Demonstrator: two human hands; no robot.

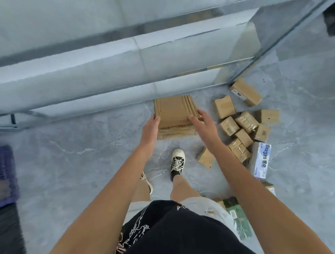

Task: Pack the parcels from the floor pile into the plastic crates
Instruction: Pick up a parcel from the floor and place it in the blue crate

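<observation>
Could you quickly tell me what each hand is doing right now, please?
Left hand: holds the left edge of the cardboard stack.
Right hand: open, fingers spread at its right edge.

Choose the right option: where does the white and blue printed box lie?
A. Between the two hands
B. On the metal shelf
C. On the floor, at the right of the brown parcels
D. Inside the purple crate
C: the white and blue printed box lies on the floor, at the right edge of the pile of brown parcels.
</observation>
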